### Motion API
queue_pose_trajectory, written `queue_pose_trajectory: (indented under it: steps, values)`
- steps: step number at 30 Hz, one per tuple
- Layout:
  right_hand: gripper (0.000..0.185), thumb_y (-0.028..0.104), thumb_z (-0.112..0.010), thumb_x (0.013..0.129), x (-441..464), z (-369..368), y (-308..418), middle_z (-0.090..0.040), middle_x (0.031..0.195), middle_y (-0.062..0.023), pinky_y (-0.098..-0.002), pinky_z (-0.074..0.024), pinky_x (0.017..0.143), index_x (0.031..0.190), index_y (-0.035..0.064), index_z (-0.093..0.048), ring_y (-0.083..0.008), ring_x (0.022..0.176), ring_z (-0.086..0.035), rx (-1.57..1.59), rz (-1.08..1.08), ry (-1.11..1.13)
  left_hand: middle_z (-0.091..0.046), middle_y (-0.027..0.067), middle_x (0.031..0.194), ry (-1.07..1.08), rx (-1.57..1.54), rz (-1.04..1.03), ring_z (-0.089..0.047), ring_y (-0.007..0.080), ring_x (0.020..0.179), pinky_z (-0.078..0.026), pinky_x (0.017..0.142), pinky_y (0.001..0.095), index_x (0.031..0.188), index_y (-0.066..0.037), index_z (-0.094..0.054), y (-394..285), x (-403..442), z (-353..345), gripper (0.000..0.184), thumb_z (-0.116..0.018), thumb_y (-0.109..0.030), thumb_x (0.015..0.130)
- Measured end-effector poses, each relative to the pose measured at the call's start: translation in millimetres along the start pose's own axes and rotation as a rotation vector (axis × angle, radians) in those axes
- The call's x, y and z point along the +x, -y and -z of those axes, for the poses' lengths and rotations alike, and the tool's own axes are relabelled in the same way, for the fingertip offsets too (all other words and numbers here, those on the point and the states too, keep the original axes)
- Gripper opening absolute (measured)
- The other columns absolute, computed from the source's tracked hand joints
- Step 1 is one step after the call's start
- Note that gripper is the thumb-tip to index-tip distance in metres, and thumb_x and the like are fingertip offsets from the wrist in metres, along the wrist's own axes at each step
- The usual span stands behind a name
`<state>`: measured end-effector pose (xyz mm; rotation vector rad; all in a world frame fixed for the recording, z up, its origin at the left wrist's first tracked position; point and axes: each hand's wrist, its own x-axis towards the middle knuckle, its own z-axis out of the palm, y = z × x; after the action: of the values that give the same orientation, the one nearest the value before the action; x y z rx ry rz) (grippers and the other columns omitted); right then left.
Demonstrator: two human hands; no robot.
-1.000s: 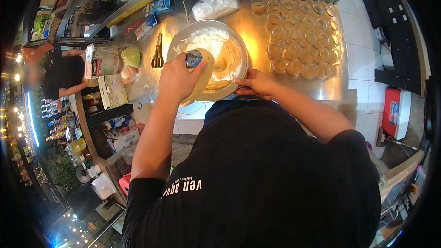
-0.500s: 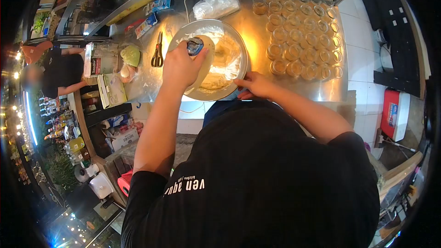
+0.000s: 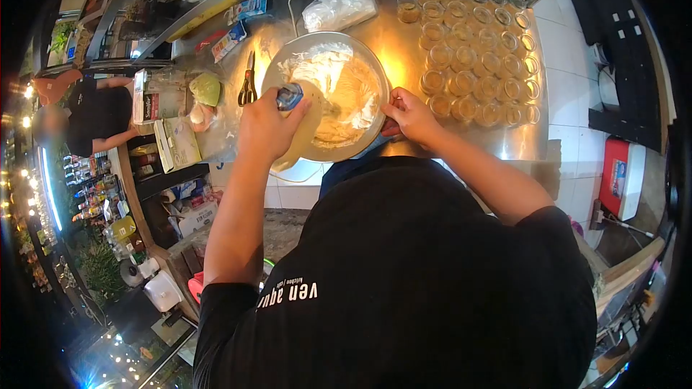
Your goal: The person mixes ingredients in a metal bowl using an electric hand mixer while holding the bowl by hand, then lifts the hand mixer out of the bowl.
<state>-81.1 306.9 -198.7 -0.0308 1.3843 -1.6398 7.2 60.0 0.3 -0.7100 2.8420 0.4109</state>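
A large metal bowl (image 3: pixel 268 72) sits near the counter's front edge, with white cream and tan batter (image 3: pixel 353 90) inside. My left hand (image 3: pixel 268 124) is closed around a pale hand mixer (image 3: pixel 308 126) with a blue and silver part on top. The mixer body leans over the bowl's left side, and its beaters dip into the mixture, mostly hidden. At the bowl's right side, my right hand (image 3: pixel 411 117) grips the rim between thumb and fingers. Scissors (image 3: pixel 248 81) with dark and red handles lie just left of the bowl.
Rows of small glass jars (image 3: pixel 461 54) cover the right part of the steel counter. Behind the bowl lies a plastic bag of white material (image 3: pixel 339 6). Boxes (image 3: pixel 176 144) and a green bundle (image 3: pixel 205 89) lie left. Another person (image 3: pixel 101 112) stands at far left.
My left hand and the mixer have shifted left and slightly down in the bowl. My right hand has moved up along the rim and now pinches it.
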Motion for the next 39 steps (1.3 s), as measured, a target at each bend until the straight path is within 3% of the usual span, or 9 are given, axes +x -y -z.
queue_pose_trajectory:
  steps: [4, 11, 13, 20, 28, 34, 39]
  values:
    - [0.023, 0.019, -0.066, 0.106, -4, -1, 5, -0.066, 0.098, -0.0125, -0.0368, -0.0667, 0.067, 0.112, 0.0031, -0.050, -0.0229, 0.078, -0.074, 0.003, -0.011, -0.006, -0.076, 0.0275, 0.097, -0.102, -0.010, -0.058, -0.075, 0.0442, 0.095, -0.059, 0.086, 0.0496, 0.111, 0.003, -0.072, -13, 20, -13, 0.058, -0.076, -0.051, 0.092]
    - [0.020, 0.018, -0.064, 0.108, -7, 0, 12, -0.065, 0.098, -0.0121, -0.0372, -0.0670, 0.068, 0.112, 0.0041, -0.050, -0.0234, 0.079, -0.074, 0.002, -0.038, 0.012, -0.075, 0.0297, 0.097, -0.081, -0.036, -0.118, -0.075, 0.0453, 0.095, -0.059, 0.088, 0.0497, 0.109, 0.007, -0.071, -14, 17, -12, 0.060, -0.075, -0.051, 0.093]
    - [0.020, 0.017, -0.064, 0.108, -8, 1, 11, -0.065, 0.098, -0.0121, -0.0373, -0.0671, 0.068, 0.112, 0.0043, -0.050, -0.0234, 0.079, -0.074, -0.005, -0.045, 0.019, -0.076, 0.0282, 0.101, 0.063, -0.031, -0.019, -0.075, 0.0428, 0.098, -0.058, 0.088, 0.0485, 0.114, 0.005, -0.072, -15, 10, -3, 0.060, -0.078, -0.050, 0.091]
    - [0.021, 0.017, -0.065, 0.107, -2, 5, 0, -0.065, 0.099, -0.0130, -0.0389, -0.0677, 0.068, 0.112, 0.0043, -0.049, -0.0247, 0.077, -0.075, 0.038, -0.014, 0.050, -0.076, 0.0288, 0.103, 0.043, -0.005, -0.073, -0.075, 0.0424, 0.098, -0.059, 0.089, 0.0478, 0.120, 0.007, -0.072, -24, 9, -6, 0.062, -0.078, -0.048, 0.091]
    - [0.022, 0.016, -0.065, 0.106, -3, 7, 3, -0.065, 0.099, -0.0133, -0.0395, -0.0679, 0.069, 0.113, 0.0043, -0.048, -0.0259, 0.078, -0.075, 0.039, -0.008, 0.057, -0.075, 0.0300, 0.094, -0.107, -0.003, -0.081, -0.074, 0.0460, 0.093, -0.059, 0.085, 0.0495, 0.109, 0.006, -0.071, -24, 19, -23, 0.058, -0.075, -0.049, 0.093]
    - [0.023, 0.018, -0.065, 0.107, 1, 8, -2, -0.065, 0.099, -0.0134, -0.0396, -0.0679, 0.070, 0.114, 0.0042, -0.048, -0.0264, 0.080, -0.076, 0.017, -0.028, 0.071, -0.076, 0.0274, 0.099, 0.116, 0.061, -0.055, -0.075, 0.0426, 0.098, -0.058, 0.088, 0.0487, 0.113, 0.006, -0.072, -10, 5, 0, 0.060, -0.076, -0.050, 0.092]
    - [0.023, 0.017, -0.065, 0.107, 0, 6, -4, -0.064, 0.098, -0.0131, -0.0402, -0.0682, 0.070, 0.114, 0.0042, -0.048, -0.0274, 0.080, -0.076, 0.040, -0.007, 0.086, -0.076, 0.0288, 0.097, 0.043, 0.026, -0.034, -0.075, 0.0440, 0.095, -0.059, 0.086, 0.0492, 0.111, 0.006, -0.072, -13, -1, -1, 0.059, -0.076, -0.049, 0.092]
